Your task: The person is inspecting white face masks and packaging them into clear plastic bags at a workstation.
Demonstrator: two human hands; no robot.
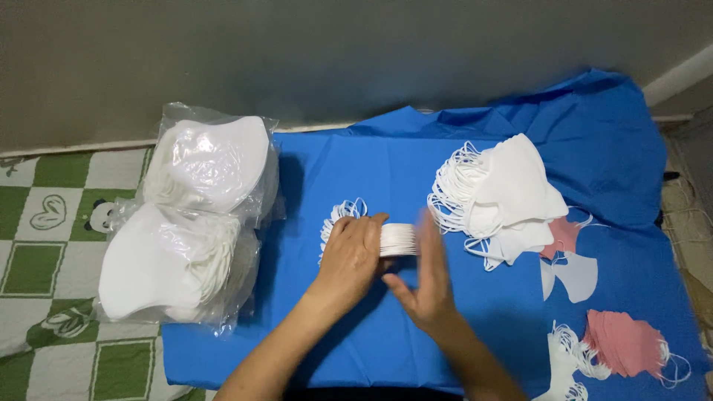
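Observation:
A small stack of white folded face masks [398, 239] stands on edge on the blue cloth [386, 171]. My left hand [351, 256] clasps its left end, where white ear loops [343, 213] stick out. Flat against the stack's right end, my right hand [429, 276] is motion-blurred. The two hands squeeze the stack between them.
Two clear plastic bags of white masks [212, 160] [167, 263] lie at the left, partly on a green and white checked mat [44, 245]. A loose heap of white masks [505, 197] lies right of the hands. Pink masks [625, 343] and single white ones [570, 276] lie at lower right.

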